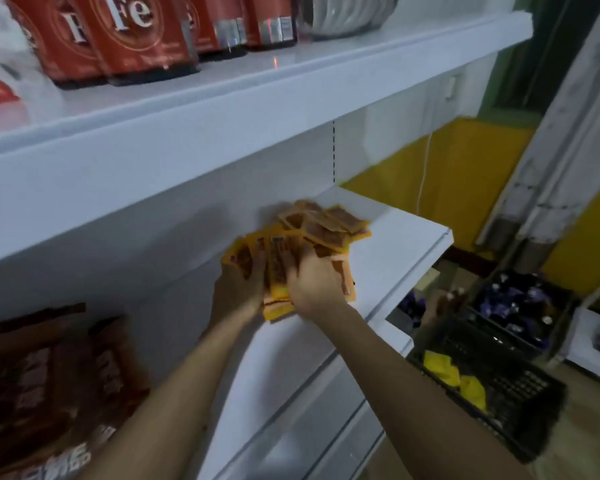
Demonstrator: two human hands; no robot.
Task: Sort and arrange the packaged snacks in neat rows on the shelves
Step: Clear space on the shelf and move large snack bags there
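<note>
Orange snack packets (312,237) lie heaped on the white shelf (406,244).

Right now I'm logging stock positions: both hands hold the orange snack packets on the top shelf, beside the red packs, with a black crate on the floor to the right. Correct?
Not quite. The head view shows the left hand and right hand holding the orange snack packets over the middle shelf, one level below the red packs. The black crate is on the floor to the right.

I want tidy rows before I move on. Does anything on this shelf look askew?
Yes. The orange snack packets on the middle shelf lie fanned and overlapping at odd angles, not in a row. The left hand and right hand both grip part of the bunch.
</note>
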